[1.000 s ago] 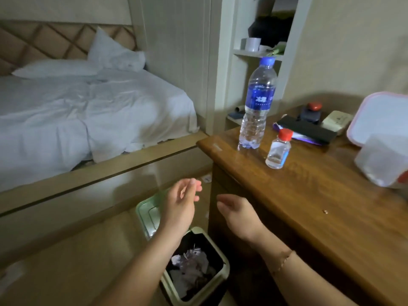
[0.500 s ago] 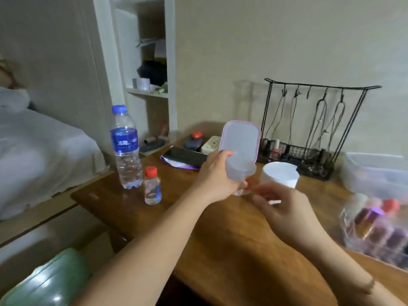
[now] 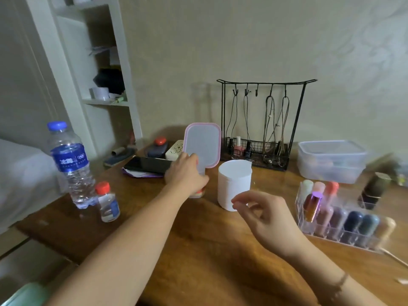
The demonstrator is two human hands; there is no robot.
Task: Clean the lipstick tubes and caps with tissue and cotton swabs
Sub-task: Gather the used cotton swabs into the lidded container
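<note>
My left hand (image 3: 186, 173) is closed around a small translucent container (image 3: 203, 144) that stands on the wooden table (image 3: 198, 257); its pink-rimmed lid is flipped up. My right hand (image 3: 265, 215) hovers in front of a white jar (image 3: 235, 180), thumb and forefinger close together, with nothing visible between them. Several lipstick tubes stand in a clear acrylic organizer (image 3: 344, 219) at the right. A dark tube (image 3: 375, 188) lies behind it. A thin cotton swab (image 3: 395, 258) lies by the organizer's near corner.
At the table's left end stand a water bottle (image 3: 69, 164) and a small red-capped bottle (image 3: 108, 203). A phone (image 3: 148, 165), a black wire jewelry rack (image 3: 260, 124) and a lidded plastic box (image 3: 331, 162) line the back. A green bin lid (image 3: 26, 294) shows bottom left.
The view swung from the waste bin by the bed up to the table. My left hand took hold of the pink-lidded container, and my right hand came up near the white jar.
</note>
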